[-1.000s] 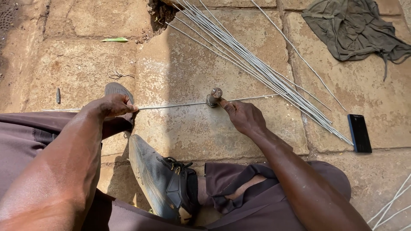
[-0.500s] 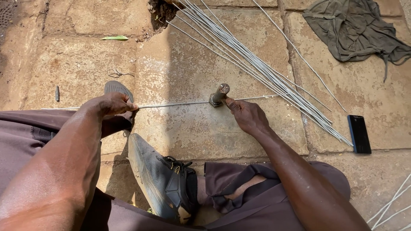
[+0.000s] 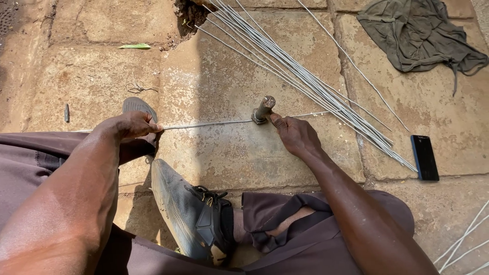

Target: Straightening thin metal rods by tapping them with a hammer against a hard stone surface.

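A thin metal wire (image 3: 209, 124) lies stretched across the stone paving. My left hand (image 3: 133, 125) is closed around its left part, above a grey shoe tip. My right hand (image 3: 297, 136) presses the wire down with thumb and fingers right beside a short rusty metal peg (image 3: 264, 109) that stands tilted on the slab. The wire runs past the peg toward a bundle of wires.
A bundle of several long straight wires (image 3: 305, 81) lies diagonally at the back right. A black phone (image 3: 425, 157) rests on the right slab, a dark green cloth (image 3: 420, 35) at top right. My grey shoe (image 3: 189, 214) sits in front, more wires (image 3: 466, 249) at the bottom right.
The peg has tilted and shifted slightly to the right along the wire, with my right hand following it. My left hand keeps its grip in place.
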